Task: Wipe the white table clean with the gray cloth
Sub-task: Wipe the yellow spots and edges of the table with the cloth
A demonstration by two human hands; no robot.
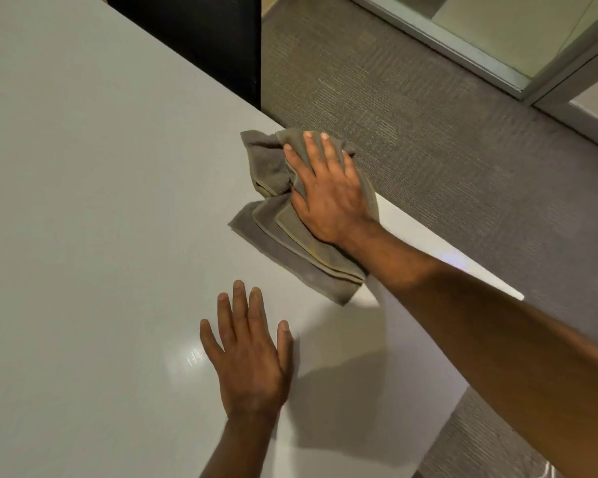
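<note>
Risk, as I judge it, sits at the near right edge of the smooth white table (pixel 83 201), where my right hand (pixel 328 198) presses flat, fingers spread, on the crumpled gray cloth (pixel 273 232) that could slip onto the carpet, while open tabletop lies leftward beyond my flat, splayed left hand (pixel 249 360).

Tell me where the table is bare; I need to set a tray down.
The white table is bare across its whole left side, left of the gray cloth and the left hand. It is crowded only along the right edge, where the right hand presses the cloth.
</note>
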